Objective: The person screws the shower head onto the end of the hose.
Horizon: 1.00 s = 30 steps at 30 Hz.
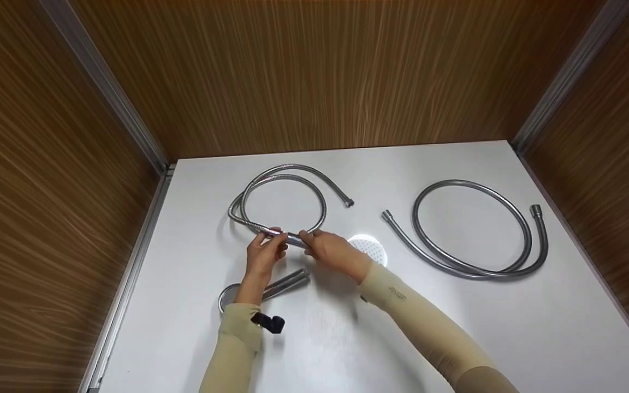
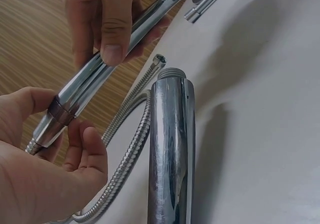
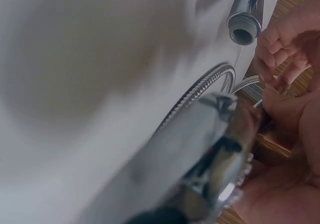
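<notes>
My right hand (image 1: 339, 252) grips the chrome handle of a shower head (image 1: 372, 248), whose round white spray face shows beyond the wrist. At the handle's end, my left hand (image 1: 262, 255) pinches the metal end fitting (image 2: 51, 128) of a ribbed shower hose (image 1: 322, 210) between thumb and fingers. In the left wrist view, fitting and handle (image 2: 92, 78) stand in one line, joined end to end. The rest of that hose lies looped on the table, its other end free. Close up in the right wrist view, the shower head (image 3: 195, 154) is blurred.
A second shower head (image 1: 287, 284) lies under my left forearm, its threaded end (image 2: 171, 73) bare. To the right, a smoother grey hose (image 1: 454, 183) lies coiled on the white table (image 1: 314, 338). Wood-patterned panels (image 1: 314, 71) enclose the back and sides.
</notes>
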### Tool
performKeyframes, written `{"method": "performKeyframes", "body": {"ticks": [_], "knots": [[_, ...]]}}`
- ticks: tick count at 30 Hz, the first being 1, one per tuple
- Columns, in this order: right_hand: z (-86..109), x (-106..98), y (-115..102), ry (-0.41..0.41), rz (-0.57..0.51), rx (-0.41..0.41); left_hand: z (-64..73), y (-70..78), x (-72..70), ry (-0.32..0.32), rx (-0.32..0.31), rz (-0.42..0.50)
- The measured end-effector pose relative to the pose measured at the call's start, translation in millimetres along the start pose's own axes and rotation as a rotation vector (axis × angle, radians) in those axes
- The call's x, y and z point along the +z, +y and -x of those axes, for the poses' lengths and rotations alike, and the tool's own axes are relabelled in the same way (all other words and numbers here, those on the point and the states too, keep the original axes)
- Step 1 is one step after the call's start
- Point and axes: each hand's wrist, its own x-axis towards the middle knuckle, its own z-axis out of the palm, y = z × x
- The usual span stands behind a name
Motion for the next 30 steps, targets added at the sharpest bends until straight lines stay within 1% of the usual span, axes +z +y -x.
{"method": "performKeyframes", "body": {"ticks": [4,7,16,25,30], "knots": [[-0.1,-1.6,-2.0,-0.016,0.009,0.021,1.0,1.2,0.0,0.008,-0.016,-0.027],[0.0,-1.6,-2.1,-0.023,0.013,0.026,1.3,1.5,0.0,0.014,-0.018,-0.019],[0.6,-2.8,-3.7,-0.013,0.029,0.008,-0.7,1.6,0.9,0.019,-0.003,-0.001],[-0.3,-1.5,-3.2,-0.021,0.027,0.024,-0.8,0.4,0.5,0.02,0.014,0.012],[0.2,-0.4,-2.0,-0.012,0.023,0.019,-0.7,0.0,0.9,0.026,0.024,0.013]]}}
